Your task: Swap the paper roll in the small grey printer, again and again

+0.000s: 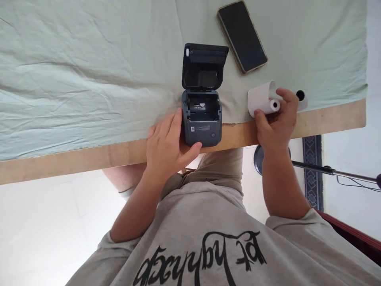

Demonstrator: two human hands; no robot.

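A small dark grey-blue thermal printer (203, 133) sits at the table's front edge with its lid (205, 65) raised. A printed sticker shows inside its paper bay. Against the printer's left side rests my left hand (166, 145), its fingers stretched out and the thumb apart along the front corner. To the right, my right hand (279, 119) pinches a small white paper roll (274, 105), with a loose strip of its paper curling out to the left. Beyond those fingers lies a second white roll (303, 104) with a dark core, partly hidden by the hand.
A smartphone (244, 37) with a dark screen lies behind the printer, to the right. Pale green cloth (89, 71) with wrinkles covers the table, leaving a bare wooden edge (74, 157) in front. A black stand with a metal pole (354, 174) is at the lower right.
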